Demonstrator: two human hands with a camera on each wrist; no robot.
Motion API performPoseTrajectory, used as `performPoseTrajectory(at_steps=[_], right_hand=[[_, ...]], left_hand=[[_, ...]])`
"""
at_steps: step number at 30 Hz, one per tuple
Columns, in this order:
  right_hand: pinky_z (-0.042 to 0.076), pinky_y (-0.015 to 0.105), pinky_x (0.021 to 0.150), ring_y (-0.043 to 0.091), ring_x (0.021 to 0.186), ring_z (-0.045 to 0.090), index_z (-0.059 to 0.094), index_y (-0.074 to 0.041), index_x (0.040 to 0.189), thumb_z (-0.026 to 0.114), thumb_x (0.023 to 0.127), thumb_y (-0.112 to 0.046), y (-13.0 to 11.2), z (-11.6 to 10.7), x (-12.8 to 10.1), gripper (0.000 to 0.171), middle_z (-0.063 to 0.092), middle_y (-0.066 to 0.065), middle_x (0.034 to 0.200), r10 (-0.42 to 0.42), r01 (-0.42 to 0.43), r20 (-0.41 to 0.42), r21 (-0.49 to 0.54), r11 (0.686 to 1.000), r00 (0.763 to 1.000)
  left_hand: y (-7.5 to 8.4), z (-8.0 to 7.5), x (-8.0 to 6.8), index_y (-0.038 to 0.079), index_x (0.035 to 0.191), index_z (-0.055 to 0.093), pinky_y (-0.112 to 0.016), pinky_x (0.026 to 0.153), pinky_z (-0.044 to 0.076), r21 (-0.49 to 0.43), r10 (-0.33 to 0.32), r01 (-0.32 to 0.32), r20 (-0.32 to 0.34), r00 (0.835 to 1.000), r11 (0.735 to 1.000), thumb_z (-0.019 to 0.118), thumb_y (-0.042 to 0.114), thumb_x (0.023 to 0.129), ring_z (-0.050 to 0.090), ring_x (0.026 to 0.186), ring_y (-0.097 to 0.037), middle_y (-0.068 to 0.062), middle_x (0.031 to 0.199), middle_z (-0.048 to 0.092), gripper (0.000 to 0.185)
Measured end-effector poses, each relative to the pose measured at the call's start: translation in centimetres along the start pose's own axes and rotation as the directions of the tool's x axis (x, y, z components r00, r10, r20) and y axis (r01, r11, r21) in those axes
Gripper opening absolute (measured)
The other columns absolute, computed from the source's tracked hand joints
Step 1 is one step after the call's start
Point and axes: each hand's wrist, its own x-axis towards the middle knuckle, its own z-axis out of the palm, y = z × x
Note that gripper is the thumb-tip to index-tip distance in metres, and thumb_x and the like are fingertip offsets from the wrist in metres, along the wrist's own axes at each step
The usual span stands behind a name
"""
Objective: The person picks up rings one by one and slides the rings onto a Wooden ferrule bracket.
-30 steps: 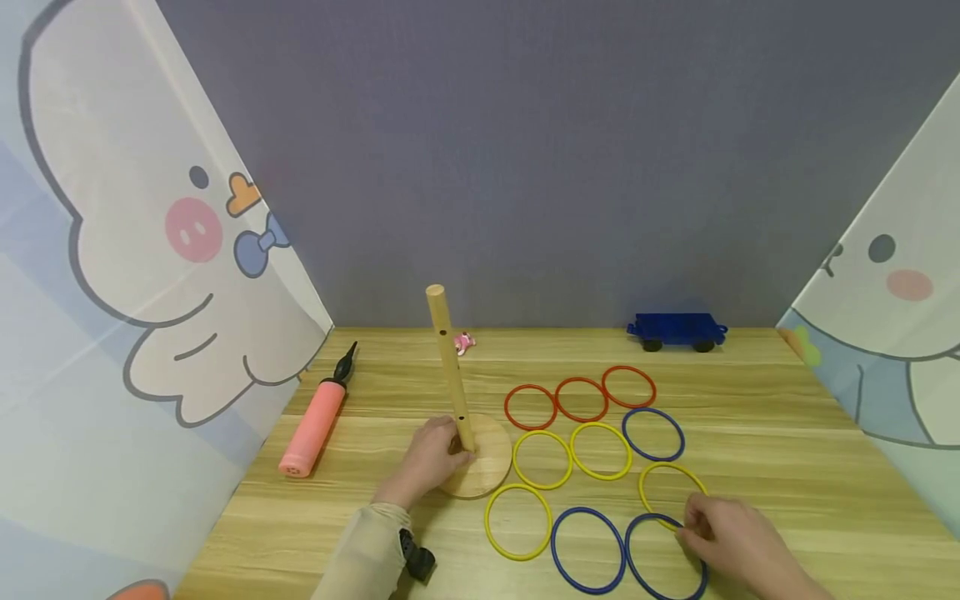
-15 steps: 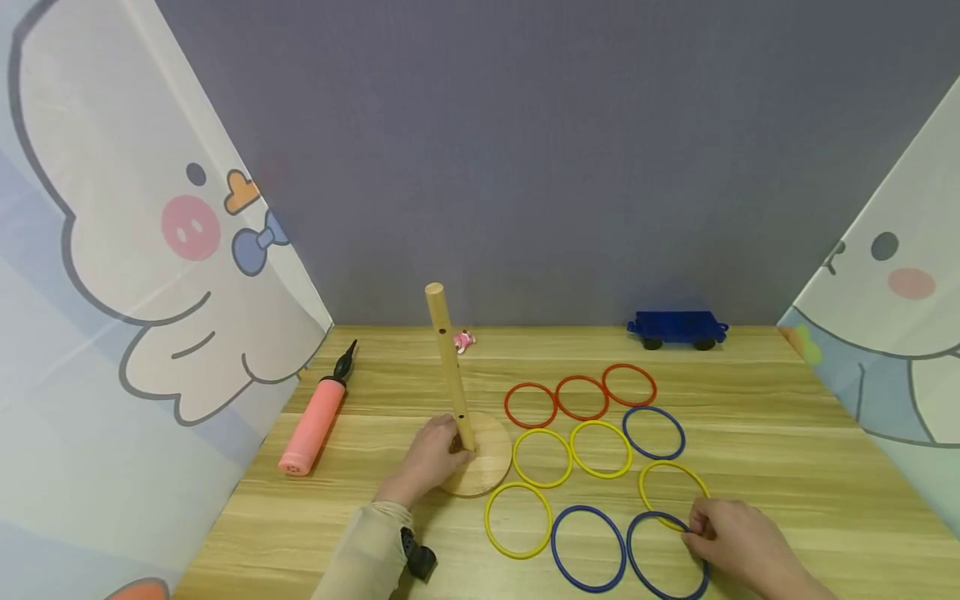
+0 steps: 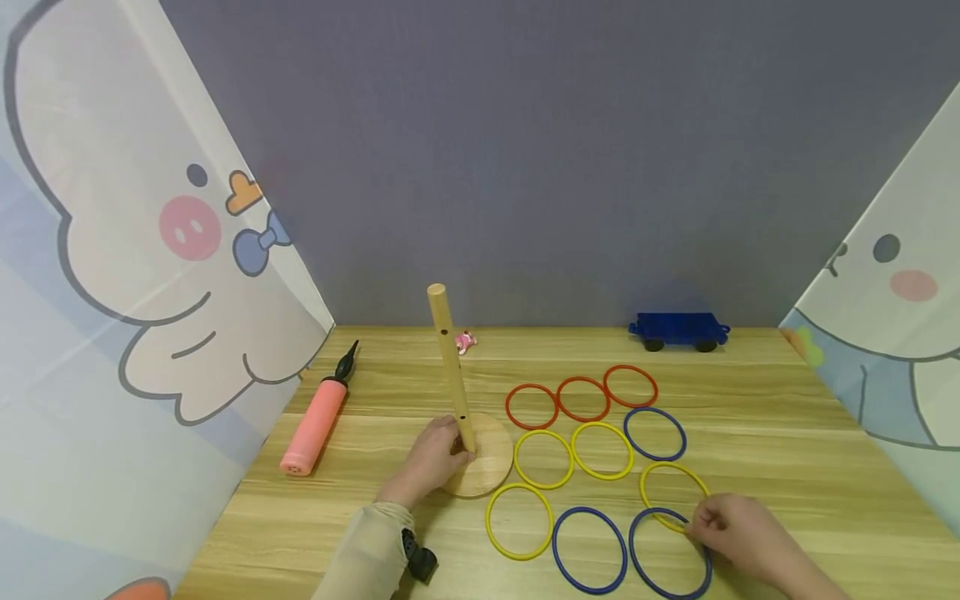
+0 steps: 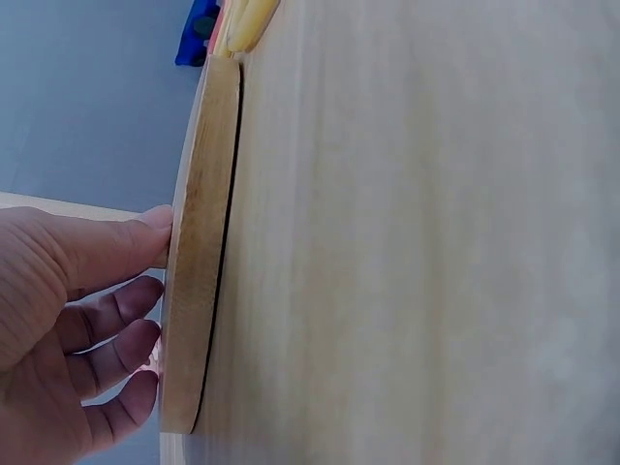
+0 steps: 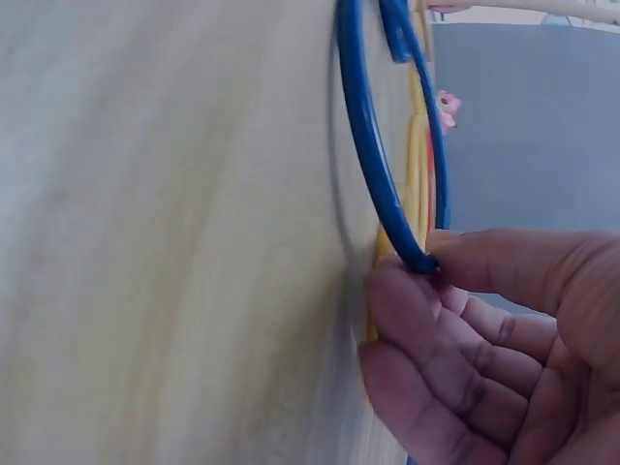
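Head cam: woodgrain surface [image 3: 817, 475], grey wall [image 3: 487, 167] along its back edge, cartoon panels [image 3: 135, 250] both sides, right grip [image 3: 742, 529] toward the front edge. Left wrist: left grip [image 4: 48, 344] curled round the wooden stand [image 4: 199, 276]. Right wrist: right grip pinching a blue ring [image 5: 366, 126].

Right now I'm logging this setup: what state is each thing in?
Held blue ring: pinched by right hand, held edge raised
Other blue rings: lying flat
Yellow rings: lying flat
Red rings: lying flat
Stand: upright, without rings, held near its foot by left hand
Pump: lying on its side
Cart: upright on its wheels
Pink toy: too small to tell
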Motion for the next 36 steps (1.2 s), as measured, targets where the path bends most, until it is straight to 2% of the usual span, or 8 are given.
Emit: performPoseTrajectory(at_steps=[6,11,15,25,31,36], right_hand=[[0.048,0.026,0.05,0.006,0.056,0.057,0.067,-0.004,0.083,0.066,0.091,-0.01,0.3,-0.8,0.4,0.01,0.068,-0.001,0.076,-0.029,0.017,0.051,0.222,0.975,0.998],[0.052,0.029,0.055,0.01,0.058,0.059,0.067,0.003,0.09,0.066,0.092,-0.01,-0.3,-1.4,0.9,0.014,0.067,0.008,0.076,0.017,-0.038,0.06,0.357,0.933,0.998],[0.055,0.031,0.058,0.011,0.061,0.059,0.067,0.006,0.092,0.066,0.092,-0.011,-0.9,-1.8,1.5,0.017,0.066,0.011,0.078,0.046,-0.061,0.048,0.389,0.919,0.998],[0.055,0.032,0.061,0.013,0.066,0.062,0.066,0.01,0.1,0.067,0.092,-0.011,-3.0,-2.2,3.1,0.023,0.068,0.014,0.082,0.023,-0.027,0.014,0.435,0.9,1.0],[0.057,0.037,0.069,0.021,0.073,0.066,0.063,0.014,0.106,0.067,0.092,-0.01,-4.8,-2.7,4.0,0.028,0.069,0.017,0.09,0.052,-0.06,0.031,0.502,0.863,0.998],[0.057,0.037,0.069,0.022,0.076,0.067,0.061,0.016,0.109,0.066,0.093,-0.009,-6.2,-3.0,4.8,0.03,0.069,0.017,0.092,0.046,-0.04,0.001,0.531,0.846,0.999]], left_hand=[[0.1,0.0,0.0,0.01,0.091,0.068,-0.043,0.09,0.046,0.006,-0.003,0.003,-0.004,1.0,1.0,0.081,0.013,0.08,0.057,0.103,-0.027,-0.004,0.103,0.064,0.017],[0.1,0.0,-0.1,0.009,0.091,0.068,-0.043,0.088,0.046,0.022,0.003,-0.003,-0.005,1.0,1.0,0.08,0.013,0.08,0.057,0.1,-0.026,-0.003,0.101,0.063,0.017],[0.2,0.0,-0.1,0.01,0.091,0.068,-0.043,0.087,0.046,0.033,0.003,-0.003,-0.003,1.0,0.999,0.08,0.013,0.081,0.057,0.1,-0.026,-0.002,0.099,0.062,0.016],[0.2,0.1,-0.1,0.009,0.093,0.067,-0.042,0.089,0.046,0.062,0.02,-0.019,-0.001,1.0,0.998,0.079,0.014,0.081,0.056,0.101,-0.025,-0.003,0.101,0.061,0.017],[0.1,0.2,-0.1,0.01,0.09,0.067,-0.04,0.085,0.047,0.082,0.037,-0.036,-0.016,0.999,0.996,0.08,0.012,0.08,0.056,0.095,-0.023,0.0,0.095,0.059,0.017],[0.1,0.2,-0.2,0.009,0.091,0.067,-0.04,0.085,0.047,0.093,0.054,-0.051,-0.025,0.998,0.994,0.08,0.011,0.08,0.056,0.096,-0.023,-0.001,0.097,0.06,0.017]])
